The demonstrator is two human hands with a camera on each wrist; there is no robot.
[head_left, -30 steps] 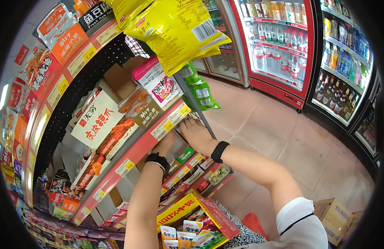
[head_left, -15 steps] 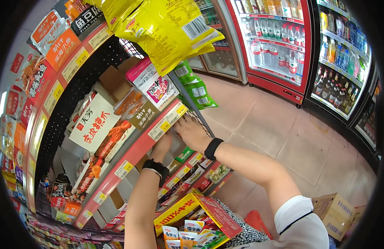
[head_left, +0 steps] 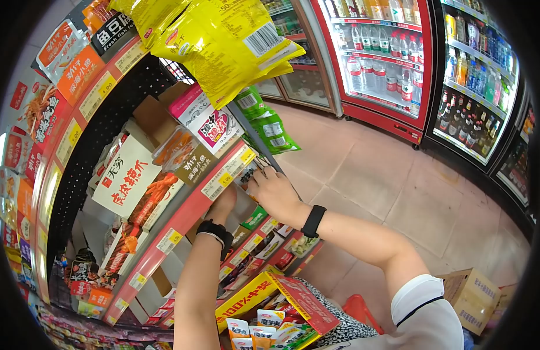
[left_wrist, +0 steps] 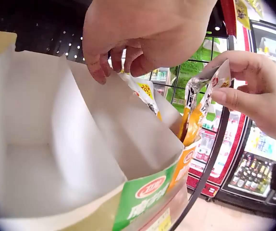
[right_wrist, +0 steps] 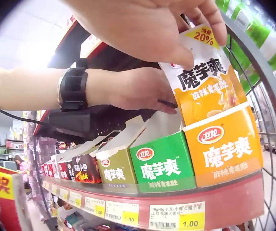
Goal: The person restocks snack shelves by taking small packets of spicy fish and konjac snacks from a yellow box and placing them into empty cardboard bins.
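My right hand (right_wrist: 138,29) pinches the upper part of an orange-and-white snack packet (right_wrist: 207,91), thumb on its front. The packet stands upright with its lower end inside an orange display box (right_wrist: 224,144) at the shelf's end. My left hand (left_wrist: 147,33) reaches in over the green display box (right_wrist: 162,166) beside it, fingers hanging loosely bent at the edge of a white cardboard wall (left_wrist: 114,110). Close below those fingers, another packet (left_wrist: 145,94) with a yellow corner leans in the orange box. In the head view, the upper shelf partly hides my left hand (head_left: 224,201).
A red shelf edge with price tags (head_left: 220,181) runs just above both hands. A black wire side panel (right_wrist: 272,96) borders the orange box. Yellow bags (head_left: 223,46) hang overhead. Below stands a yellow-and-red carton (head_left: 246,300) of packets. Drink fridges (head_left: 381,64) line the far side.
My right hand has drawn back a little from under the upper shelf, and more of its fingers show, with a dark packet part beside them. The left hand has stayed nearly in place.
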